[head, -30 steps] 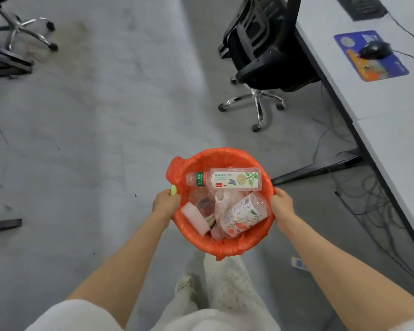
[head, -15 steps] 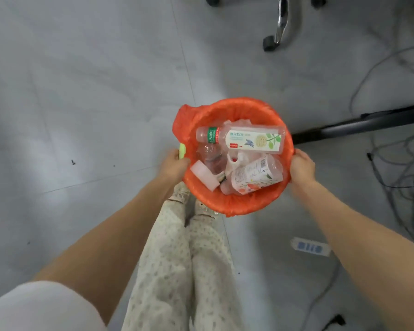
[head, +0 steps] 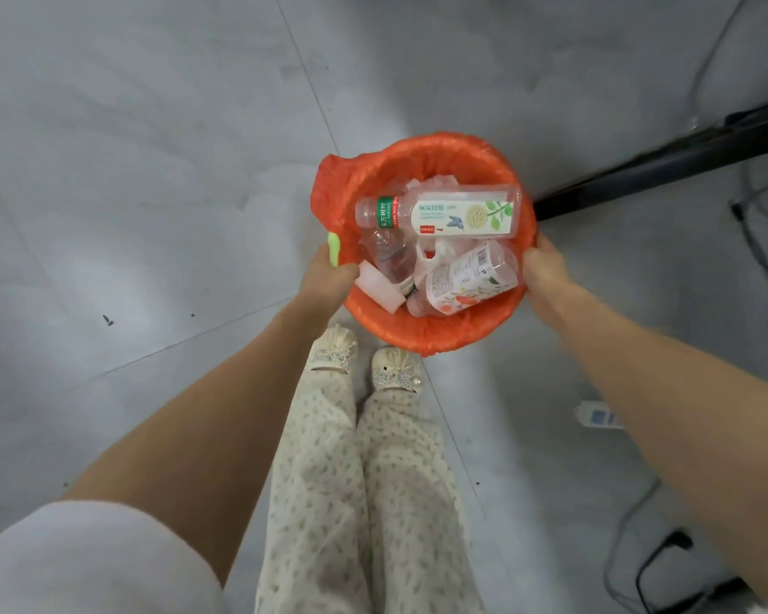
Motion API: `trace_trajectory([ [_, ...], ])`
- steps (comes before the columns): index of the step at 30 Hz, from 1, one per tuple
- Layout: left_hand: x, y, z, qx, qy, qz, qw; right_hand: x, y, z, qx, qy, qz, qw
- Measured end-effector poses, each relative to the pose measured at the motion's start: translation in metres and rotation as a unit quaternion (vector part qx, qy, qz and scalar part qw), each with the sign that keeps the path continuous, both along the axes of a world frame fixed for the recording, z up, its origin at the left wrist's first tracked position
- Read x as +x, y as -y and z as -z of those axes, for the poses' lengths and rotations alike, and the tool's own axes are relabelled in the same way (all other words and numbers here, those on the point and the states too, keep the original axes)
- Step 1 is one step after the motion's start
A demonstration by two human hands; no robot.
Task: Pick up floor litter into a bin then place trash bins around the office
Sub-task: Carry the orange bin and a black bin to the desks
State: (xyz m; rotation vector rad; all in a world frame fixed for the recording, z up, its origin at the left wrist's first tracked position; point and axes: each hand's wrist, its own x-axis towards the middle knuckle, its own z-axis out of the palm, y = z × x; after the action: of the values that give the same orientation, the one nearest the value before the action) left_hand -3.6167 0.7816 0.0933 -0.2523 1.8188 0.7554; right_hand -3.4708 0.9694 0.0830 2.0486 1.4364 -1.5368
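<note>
A: Where is the trash bin?

B: Held above the grey floor, just ahead of the person's two beaded shoes. It is lined with an orange bag, and a loose flap of that bag sticks up at the rim's 10 o'clock.

A: And the hands?

B: The left hand closes its grip on the rim at about 8 o'clock, fingers wrapped over the edge; a lime green bit of the bin shows just above the knuckles. The right hand clasps the rim at about 4 o'clock, its grip pressed onto the outer side.

A: What lies inside?

B: A clear bottle with a green neck band lies across the top half, cap toward 9 o'clock. Below it a second bottle with a fruit label slants from 7 toward 2 o'clock. A crumpled clear bottle sits at the left, a white block leans against the wall near the left hand, and crumpled pale plastic shows between them.

A: Anything around it?

B: A black metal bar runs on the floor from the bin's 2 o'clock toward the frame's right edge. Cables trail at the right, and a white and blue power strip lies at about 5 o'clock, partly hidden by the right forearm
</note>
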Motion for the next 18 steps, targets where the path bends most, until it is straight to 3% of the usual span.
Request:
trace_trajectory([
  [3, 0.000, 0.003, -0.037, -0.026, -0.061, 0.133, 0.989, -0.001, 0.021, -0.034, -0.016, 0.050, -0.045, 0.998],
  [5, 0.002, 0.004, -0.063, -0.031, -0.121, 0.259, 0.958, -0.005, 0.034, -0.062, -0.061, 0.070, -0.064, 0.994],
  [9, 0.009, 0.001, -0.138, 0.002, -0.153, 0.447, 0.881, -0.007, 0.059, -0.147, -0.189, -0.017, 0.035, 0.981],
  [13, 0.016, 0.003, -0.202, 0.032, -0.165, 0.553, 0.816, 0.002, 0.080, -0.231, -0.155, -0.062, 0.111, 0.980],
  [18, 0.044, -0.021, -0.287, 0.072, -0.189, 0.567, 0.798, 0.054, 0.100, -0.324, -0.127, -0.081, 0.235, 0.960],
])
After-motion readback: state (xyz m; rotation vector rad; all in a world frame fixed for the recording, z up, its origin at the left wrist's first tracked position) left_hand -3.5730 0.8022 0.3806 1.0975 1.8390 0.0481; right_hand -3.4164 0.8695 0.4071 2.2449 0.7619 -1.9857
